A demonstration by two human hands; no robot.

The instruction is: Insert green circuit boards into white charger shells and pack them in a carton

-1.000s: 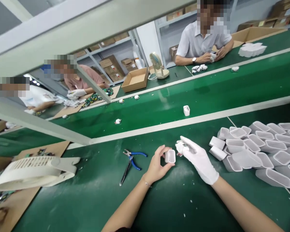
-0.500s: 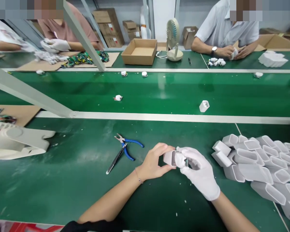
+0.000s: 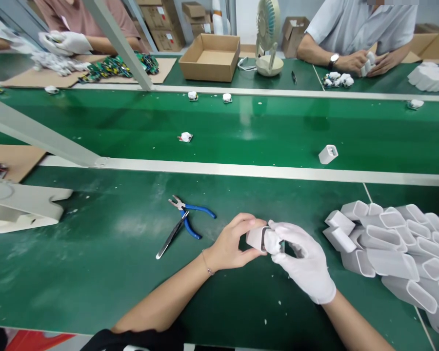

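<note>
My bare left hand grips a white plastic housing between thumb and fingers, its open end facing right. In its white glove, my right hand pinches a small circuit board wrapped in white material at the mouth of that housing. How far the board sits inside is hard to see. Left of my hands lie blue-handled pliers and metal tweezers, the tweezers' tip crossing the pliers. A pile of white housings is to the right of my gloved hand.
Beyond a pale rail runs a green belt carrying wrapped boards and one housing. Across it sit co-workers, a cardboard box and a fan. A slanted post and a pale appliance stand left.
The view has tilted down slightly. Items on the belt have shifted right relative to the rail. My hands keep nearly the same hold, with the board at the housing's mouth.
</note>
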